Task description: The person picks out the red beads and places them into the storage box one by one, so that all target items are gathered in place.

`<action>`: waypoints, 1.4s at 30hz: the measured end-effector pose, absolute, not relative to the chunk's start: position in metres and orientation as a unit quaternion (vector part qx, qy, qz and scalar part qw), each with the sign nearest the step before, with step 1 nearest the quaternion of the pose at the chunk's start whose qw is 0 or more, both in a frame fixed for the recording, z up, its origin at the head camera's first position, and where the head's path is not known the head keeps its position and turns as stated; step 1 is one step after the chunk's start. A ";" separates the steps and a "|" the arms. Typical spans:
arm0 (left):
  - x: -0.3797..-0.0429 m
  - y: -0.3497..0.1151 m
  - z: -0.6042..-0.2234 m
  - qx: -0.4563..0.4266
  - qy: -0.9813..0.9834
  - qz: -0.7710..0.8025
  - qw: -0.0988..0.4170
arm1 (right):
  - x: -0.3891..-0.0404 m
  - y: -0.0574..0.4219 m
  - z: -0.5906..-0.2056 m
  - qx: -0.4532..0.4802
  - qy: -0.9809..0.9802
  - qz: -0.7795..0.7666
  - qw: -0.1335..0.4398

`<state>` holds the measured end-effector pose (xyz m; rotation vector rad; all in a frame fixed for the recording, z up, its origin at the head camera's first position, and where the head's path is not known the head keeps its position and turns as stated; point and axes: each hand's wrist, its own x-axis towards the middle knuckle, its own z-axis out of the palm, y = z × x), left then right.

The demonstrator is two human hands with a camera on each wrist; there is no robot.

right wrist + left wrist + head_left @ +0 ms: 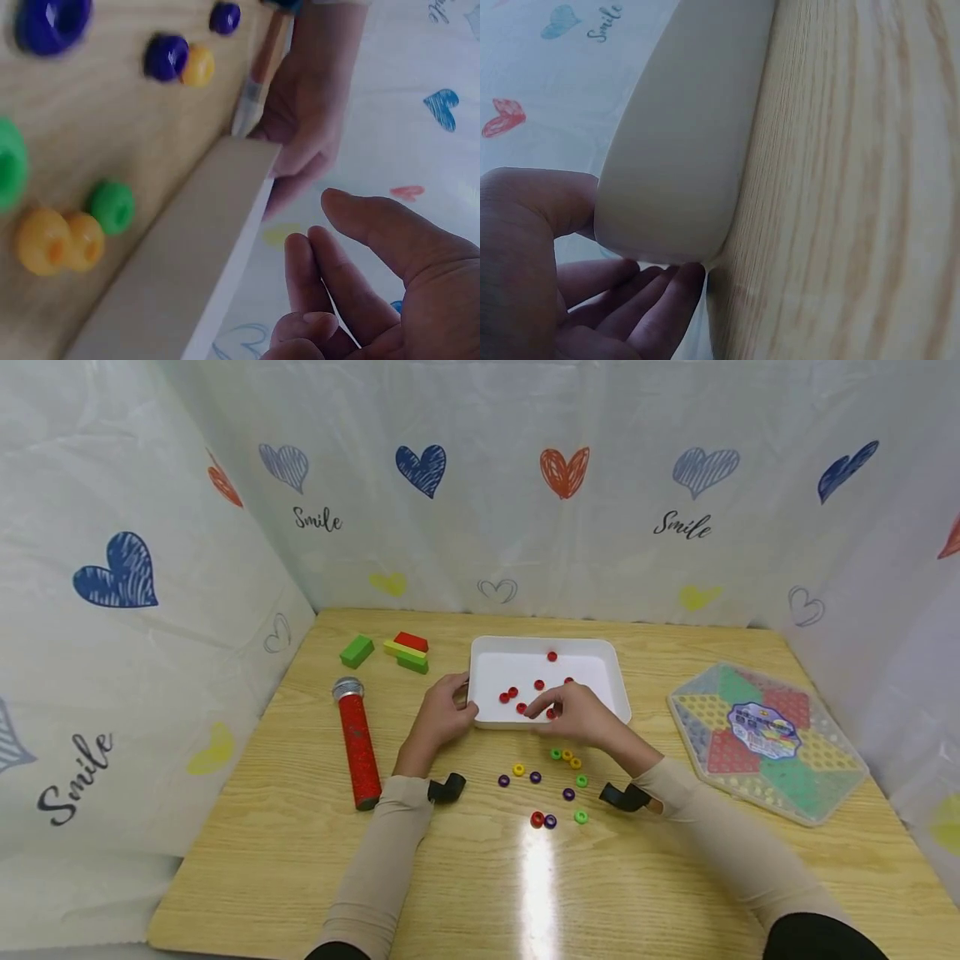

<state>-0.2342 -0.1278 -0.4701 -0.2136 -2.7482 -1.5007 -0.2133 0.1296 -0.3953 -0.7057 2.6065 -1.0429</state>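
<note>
A white rectangular tray lies on the table with several small red ring beads inside. My left hand holds its near left corner; in the left wrist view the thumb touches the tray wall and the fingers bend against the corner. Over the tray's near right part hovers my right hand. Its thumb and fingertips stand apart in the right wrist view, nothing between them. Closer to me lie loose beads: purple, yellow, green and one red bead.
Left of the tray lies a red microphone with a silver head. Behind it are a green block and several stacked blocks. A hexagonal Chinese checkers board in clear plastic lies at the right. A white curtain surrounds the table's back and sides.
</note>
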 end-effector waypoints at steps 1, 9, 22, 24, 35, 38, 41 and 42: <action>-0.234 -0.128 -0.471 -0.067 -0.876 -0.477 -0.002 | -0.208 0.131 -0.398 -0.243 0.892 -0.360 0.125; -0.235 -0.130 -0.468 -0.065 -0.876 -0.477 -0.002 | -0.182 0.136 -0.409 -0.259 0.879 -0.373 0.145; -0.241 -0.130 -0.465 -0.079 -0.880 -0.469 -0.001 | -0.152 0.139 -0.422 -0.283 0.859 -0.397 0.158; -0.241 -0.130 -0.465 -0.079 -0.879 -0.471 -0.002 | -0.147 0.141 -0.425 -0.280 0.857 -0.400 0.163; -0.238 -0.130 -0.465 -0.069 -0.874 -0.480 -0.009 | -0.125 0.140 -0.439 -0.280 0.868 -0.374 0.168; -0.237 -0.130 -0.466 -0.066 -0.874 -0.482 -0.010 | -0.122 0.140 -0.441 -0.283 0.868 -0.368 0.174; -0.237 -0.130 -0.467 -0.063 -0.873 -0.483 -0.008 | -0.121 0.140 -0.443 -0.291 0.865 -0.366 0.181; -0.237 -0.130 -0.467 -0.063 -0.873 -0.483 -0.007 | -0.120 0.140 -0.443 -0.296 0.864 -0.365 0.182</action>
